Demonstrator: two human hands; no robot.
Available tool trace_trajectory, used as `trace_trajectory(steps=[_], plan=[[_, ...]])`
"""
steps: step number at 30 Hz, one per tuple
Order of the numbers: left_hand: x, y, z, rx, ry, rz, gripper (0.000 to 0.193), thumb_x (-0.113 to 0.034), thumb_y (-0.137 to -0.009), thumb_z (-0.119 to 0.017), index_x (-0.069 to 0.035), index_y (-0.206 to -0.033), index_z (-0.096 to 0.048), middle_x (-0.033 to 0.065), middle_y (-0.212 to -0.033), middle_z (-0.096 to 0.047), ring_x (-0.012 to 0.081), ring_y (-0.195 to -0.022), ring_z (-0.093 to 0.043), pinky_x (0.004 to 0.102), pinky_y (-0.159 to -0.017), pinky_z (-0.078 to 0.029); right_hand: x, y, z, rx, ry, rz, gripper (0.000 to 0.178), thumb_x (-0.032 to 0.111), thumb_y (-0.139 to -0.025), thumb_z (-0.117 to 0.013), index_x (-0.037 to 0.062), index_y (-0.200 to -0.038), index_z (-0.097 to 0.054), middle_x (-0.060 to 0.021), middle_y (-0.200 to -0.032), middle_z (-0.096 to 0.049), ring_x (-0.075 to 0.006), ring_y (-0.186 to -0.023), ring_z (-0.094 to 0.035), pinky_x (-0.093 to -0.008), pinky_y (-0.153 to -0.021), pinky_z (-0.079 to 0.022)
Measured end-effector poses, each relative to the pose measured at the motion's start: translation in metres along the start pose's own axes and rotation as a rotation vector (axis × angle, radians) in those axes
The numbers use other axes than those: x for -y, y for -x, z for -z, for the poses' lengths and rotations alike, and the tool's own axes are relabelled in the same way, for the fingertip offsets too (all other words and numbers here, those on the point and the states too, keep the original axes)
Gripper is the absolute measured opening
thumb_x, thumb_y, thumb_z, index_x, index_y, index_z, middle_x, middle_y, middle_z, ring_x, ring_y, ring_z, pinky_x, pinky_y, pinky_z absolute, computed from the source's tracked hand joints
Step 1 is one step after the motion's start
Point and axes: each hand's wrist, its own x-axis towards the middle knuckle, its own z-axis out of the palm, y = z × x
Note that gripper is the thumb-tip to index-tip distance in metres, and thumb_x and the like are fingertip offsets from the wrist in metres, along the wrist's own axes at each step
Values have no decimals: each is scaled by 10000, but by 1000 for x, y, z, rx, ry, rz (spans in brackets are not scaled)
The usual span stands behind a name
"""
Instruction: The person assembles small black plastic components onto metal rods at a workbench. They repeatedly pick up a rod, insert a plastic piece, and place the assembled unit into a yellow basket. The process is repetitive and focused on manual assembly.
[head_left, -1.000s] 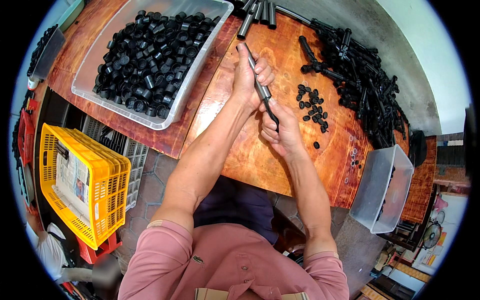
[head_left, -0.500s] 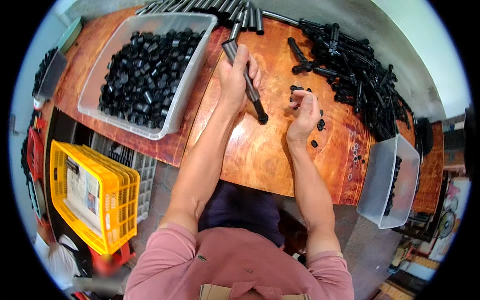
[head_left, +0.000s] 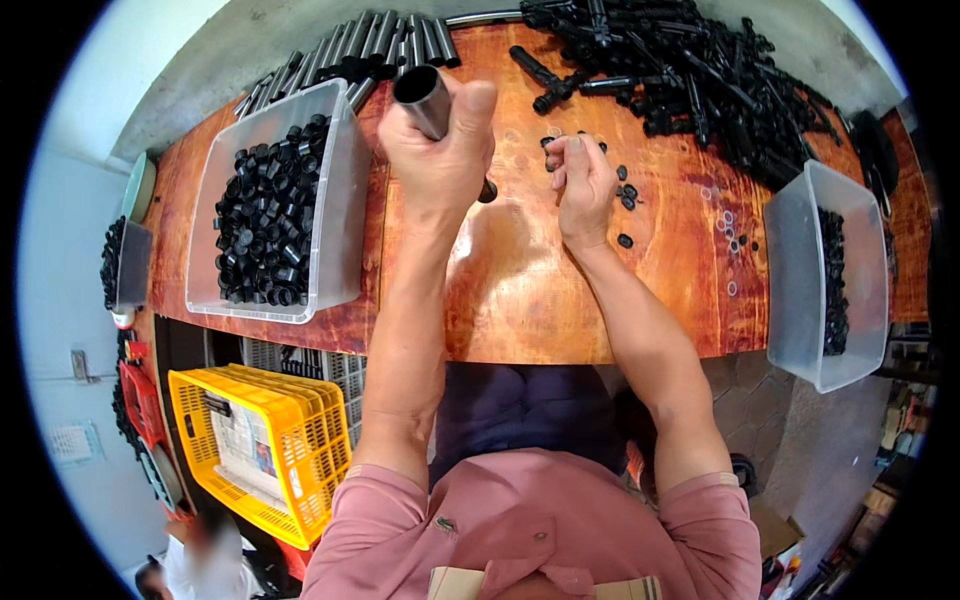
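Observation:
My left hand [head_left: 440,150] is wrapped around a dark grey metal tube [head_left: 430,108]. The tube's hollow upper end faces up toward me, and its narrower black lower end [head_left: 487,190] shows below the fist, near the tabletop. To its right, my right hand [head_left: 585,185] has its fingers curled together just over the table, beside small black round parts [head_left: 626,192]. Whatever those fingertips may pinch is hidden or too small to name. Thin pale rings [head_left: 728,222] lie farther right on the wooden table [head_left: 530,300].
Left stands a clear plastic bin [head_left: 340,210] of black caps; metal tubes [head_left: 375,40] lie behind it. Black jointed fittings [head_left: 690,80] are heaped at the back right. Another clear bin [head_left: 800,270] sits at the right edge. Yellow crates [head_left: 300,440] stand lower left.
My view has shifted. The left hand has raised and tipped the tube, its open end now facing me. The right hand's fingers have curled closer together near the small black parts.

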Motion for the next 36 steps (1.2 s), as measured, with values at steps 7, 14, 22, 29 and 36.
trace_trajectory(steps=[7,14,22,29,36], plan=[[33,12,5,-9,-59,32,358,-240,-1043,-562,-81,-749,-433,14,-513,-425,95,-377,-404,260,-345,-314,-1,-4,0,-20,60,25,413,351,-1033,-515,-29,-916,-630,-114,-794,-639,-186,-691,-582,-317,-630,-441],[56,26,4,-82,-219,98,358,-229,-945,-721,-111,-670,-524,-50,-581,-517,37,-499,-466,240,-448,-339,1,-4,0,-38,61,37,439,386,-1041,-503,-6,-901,-643,-30,-718,-584,-77,-579,-478,-254,-547,-395],[48,23,7,-6,48,178,458,-574,-1001,-506,-128,-1056,-421,48,-639,-475,148,-423,-429,287,-390,-349,4,-6,1,34,61,-28,396,348,-1011,-554,-2,-828,-593,-93,-658,-559,-184,-628,-546,-339,-592,-418],[90,-1,48,-307,807,461,584,-716,-938,-426,-135,-970,-485,7,-774,-507,156,-634,-481,307,-594,-442,15,8,-8,599,157,-181,271,281,-919,-660,14,-957,-685,-119,-734,-631,-205,-679,-610,-369,-632,-457],[119,23,66,-432,835,557,547,-654,-988,-407,-134,-1098,-537,-4,-792,-489,134,-635,-456,280,-590,-433,17,18,-14,532,431,-4,299,211,-832,-737,43,-1072,-680,-114,-717,-677,-269,-647,-668,-380,-604,-501]])
